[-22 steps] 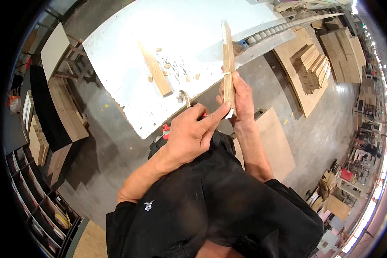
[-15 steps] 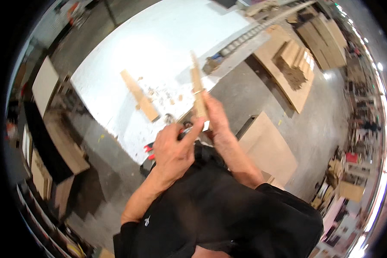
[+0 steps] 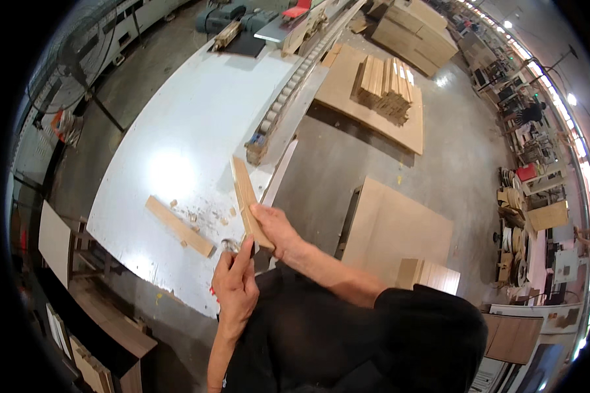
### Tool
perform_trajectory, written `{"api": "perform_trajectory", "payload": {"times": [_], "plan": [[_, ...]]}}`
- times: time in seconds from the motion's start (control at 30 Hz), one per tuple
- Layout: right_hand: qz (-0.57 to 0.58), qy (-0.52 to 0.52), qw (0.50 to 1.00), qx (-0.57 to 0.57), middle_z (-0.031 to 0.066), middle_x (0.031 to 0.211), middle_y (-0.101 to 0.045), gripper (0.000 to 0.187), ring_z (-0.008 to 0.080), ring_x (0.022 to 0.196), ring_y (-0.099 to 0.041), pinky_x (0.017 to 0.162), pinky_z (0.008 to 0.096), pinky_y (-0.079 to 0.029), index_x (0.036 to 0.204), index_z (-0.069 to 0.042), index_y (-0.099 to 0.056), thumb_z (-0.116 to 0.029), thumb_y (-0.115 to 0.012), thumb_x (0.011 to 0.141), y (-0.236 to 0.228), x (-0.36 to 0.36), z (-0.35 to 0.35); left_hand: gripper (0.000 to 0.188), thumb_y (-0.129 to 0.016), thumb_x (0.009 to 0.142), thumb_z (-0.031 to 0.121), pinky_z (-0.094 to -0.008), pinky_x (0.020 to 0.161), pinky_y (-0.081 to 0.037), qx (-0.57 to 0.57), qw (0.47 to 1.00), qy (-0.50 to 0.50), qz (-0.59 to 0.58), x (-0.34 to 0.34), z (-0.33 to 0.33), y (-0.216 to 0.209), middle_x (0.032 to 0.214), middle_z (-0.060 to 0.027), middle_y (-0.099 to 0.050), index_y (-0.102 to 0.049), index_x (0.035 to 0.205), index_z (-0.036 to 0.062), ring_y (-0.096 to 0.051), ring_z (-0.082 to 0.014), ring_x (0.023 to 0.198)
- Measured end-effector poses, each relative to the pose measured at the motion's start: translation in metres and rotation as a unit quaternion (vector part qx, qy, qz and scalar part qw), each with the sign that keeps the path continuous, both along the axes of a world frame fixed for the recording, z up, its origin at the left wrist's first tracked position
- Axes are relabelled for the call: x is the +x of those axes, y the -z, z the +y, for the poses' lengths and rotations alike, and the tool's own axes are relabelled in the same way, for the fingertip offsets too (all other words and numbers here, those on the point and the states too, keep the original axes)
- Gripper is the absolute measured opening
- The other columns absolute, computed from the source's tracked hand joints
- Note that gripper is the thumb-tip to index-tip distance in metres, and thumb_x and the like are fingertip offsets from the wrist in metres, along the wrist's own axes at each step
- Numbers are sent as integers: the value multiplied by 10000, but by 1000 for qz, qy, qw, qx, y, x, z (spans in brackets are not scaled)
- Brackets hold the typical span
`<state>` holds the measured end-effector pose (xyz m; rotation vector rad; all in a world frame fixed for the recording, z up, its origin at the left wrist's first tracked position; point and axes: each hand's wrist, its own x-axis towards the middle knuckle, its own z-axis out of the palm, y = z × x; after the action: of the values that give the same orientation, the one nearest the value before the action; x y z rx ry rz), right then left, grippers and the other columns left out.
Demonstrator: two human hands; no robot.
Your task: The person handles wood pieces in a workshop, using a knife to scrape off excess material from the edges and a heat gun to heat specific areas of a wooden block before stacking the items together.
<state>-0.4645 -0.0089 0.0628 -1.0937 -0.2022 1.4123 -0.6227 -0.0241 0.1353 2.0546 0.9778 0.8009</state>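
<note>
A narrow wooden strip (image 3: pixel 244 190) is gripped near its lower end by my right hand (image 3: pixel 276 230), its far end pointing up and away over the table. My left hand (image 3: pixel 236 283) is closed, its index fingertip against the strip's near end. Whatever lies inside those left fingers is mostly hidden. Just beyond them sits a small shiny round item (image 3: pixel 229 245), too small to name. A second wooden strip (image 3: pixel 179 226) lies on the white table (image 3: pixel 134 157), among wood chips and small offcuts. A bit of red shows beside my left hand.
A roller conveyor (image 3: pixel 285 98) runs along the table's right side. Beyond it, stacked wooden strips (image 3: pixel 387 82) rest on a low board. A large panel (image 3: pixel 396 229) stands to my right, with a block of boards (image 3: pixel 429 275) nearer. Dark-edged panels (image 3: pixel 92 314) are at lower left.
My view has turned, so the table and stacks appear shifted. The held strip now tilts leftward at its far end. Both hands remain together at its near end.
</note>
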Motion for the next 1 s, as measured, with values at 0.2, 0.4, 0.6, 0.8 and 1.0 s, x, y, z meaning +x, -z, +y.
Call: {"api": "perform_trajectory", "payload": {"times": [0.2, 0.4, 0.6, 0.8, 1.0], "plan": [[11, 18, 1000, -22, 92, 965, -663, 372, 146, 797, -635, 689, 301, -541, 1128, 37, -598, -300, -514, 997, -6, -3, -8, 489, -540, 824, -73, -313, 649, -439, -15, 1000, -14, -5, -1, 1, 5, 824, -109, -516, -615, 1265, 127, -539, -256, 723], [36, 14, 999, -27, 78, 924, -652, 368, 128, 742, -631, 621, 284, -542, 1116, 27, -586, -314, -517, 996, -8, 5, -10, 492, -564, 805, -98, -274, 633, -422, -29, 999, -3, -38, 2, -1, 12, 805, -80, -530, -634, 1242, 117, -524, -197, 699], [90, 14, 996, -20, 83, 923, -655, 376, 133, 720, -632, 600, 280, -543, 1105, 13, -593, -338, -545, 980, -5, 4, -15, 452, -596, 838, -19, -298, 604, -438, -35, 997, 28, -58, 0, 7, 26, 800, -57, -572, -620, 1269, 114, -530, -164, 676], [151, -18, 987, -60, 87, 933, -660, 339, 192, 771, -650, 662, 343, -557, 1069, -31, -625, -347, -563, 961, 44, 5, -13, 426, -531, 946, 121, -221, 647, -424, -417, 892, 92, -148, -10, 31, 32, 851, 41, -520, -513, 1359, 16, -467, -52, 745], [63, -90, 991, -78, 95, 902, -650, 374, 173, 750, -644, 631, 328, -545, 1076, 31, -600, -326, -560, 969, 16, 20, -2, 263, -722, 828, 216, -303, 576, -438, -225, 972, 63, -21, 9, 48, 5, 650, -91, -565, -567, 873, 7, -518, -158, 583]]}}
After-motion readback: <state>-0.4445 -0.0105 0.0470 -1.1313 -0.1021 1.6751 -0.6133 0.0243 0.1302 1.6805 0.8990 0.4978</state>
